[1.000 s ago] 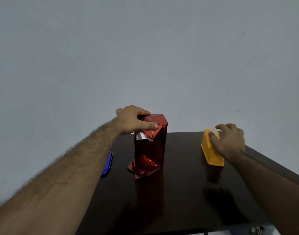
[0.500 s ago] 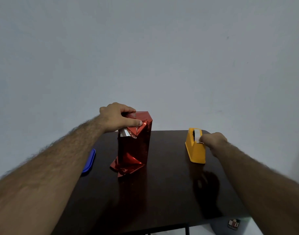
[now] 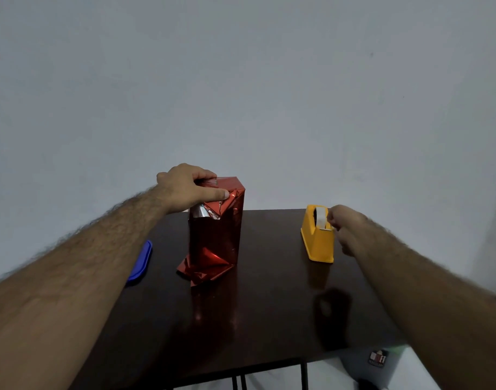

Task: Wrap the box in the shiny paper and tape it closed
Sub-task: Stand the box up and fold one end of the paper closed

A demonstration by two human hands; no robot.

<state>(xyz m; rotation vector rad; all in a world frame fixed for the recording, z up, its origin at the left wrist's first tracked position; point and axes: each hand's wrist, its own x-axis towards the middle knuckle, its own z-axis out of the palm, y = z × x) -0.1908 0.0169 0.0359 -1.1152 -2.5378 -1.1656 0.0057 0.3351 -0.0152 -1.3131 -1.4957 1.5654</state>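
Note:
A tall box wrapped in shiny red paper (image 3: 215, 232) stands upright in the middle of the dark table (image 3: 269, 305). My left hand (image 3: 187, 190) grips its top, thumb pressing the folded flaps down; a silver underside of the paper shows just below the thumb. Loose crumpled paper sticks out at the box's base. To the right stands a yellow tape dispenser (image 3: 317, 237) with white tape on its top. My right hand (image 3: 346, 226) is at the dispenser's near end, fingers pinching the tape end.
A flat blue lid-like object (image 3: 141, 261) lies on the table's left side, partly behind my left forearm. The table's right and front edges are close. A grey object with a label (image 3: 379, 358) sits below the table at lower right. A plain wall stands behind.
My right hand has shifted from on top of the dispenser to its near end and now pinches the tape. My left hand keeps its hold on the box top. The camera view has shifted.

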